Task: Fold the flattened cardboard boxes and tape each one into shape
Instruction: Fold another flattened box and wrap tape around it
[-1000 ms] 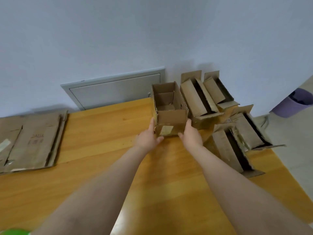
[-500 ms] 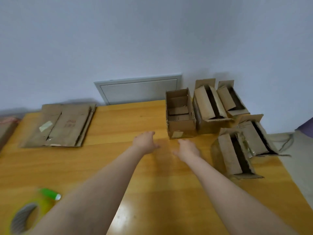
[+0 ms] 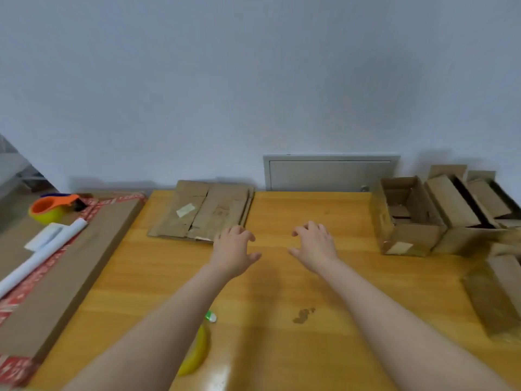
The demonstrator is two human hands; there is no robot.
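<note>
both of our hands hover over the wooden table (image 3: 282,292) with nothing in them: our left hand (image 3: 234,251) and our right hand (image 3: 314,248) are palm down with fingers loosely curled. the stack of flattened boxes (image 3: 203,211) lies at the table's far edge, just beside our left fingertips; we cannot tell whether they touch it. the folded box (image 3: 406,218) stands open-topped to the right, well apart from our right hand, with more folded boxes (image 3: 465,204) just beside it. a yellow tape dispenser (image 3: 197,351) lies partly hidden under our left forearm.
</note>
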